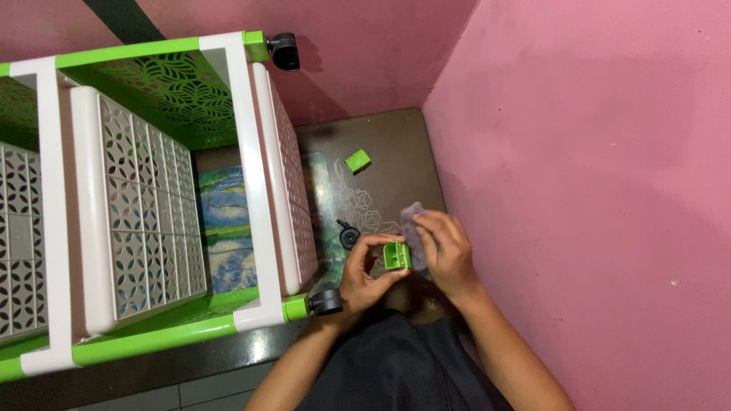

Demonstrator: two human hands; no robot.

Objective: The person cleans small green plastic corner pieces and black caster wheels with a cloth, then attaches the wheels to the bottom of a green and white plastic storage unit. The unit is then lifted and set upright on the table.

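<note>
My left hand (364, 274) pinches a small green plastic connector piece (396, 256) between thumb and fingers, low in the middle of the head view. My right hand (445, 251) holds a greyish cloth (415, 217) pressed against the right side of that piece. A second green connector piece (357, 160) lies on the dark floor farther away. Just left of my left hand, a loose black caster wheel (348, 237) rests on the floor.
A green and white plastic drawer rack (251, 175) lies on its side at left, with black casters at its far corner (284, 50) and its near corner (327, 302). Pink walls (579, 152) close the corner at right and behind. A picture mat (225, 228) lies under the rack.
</note>
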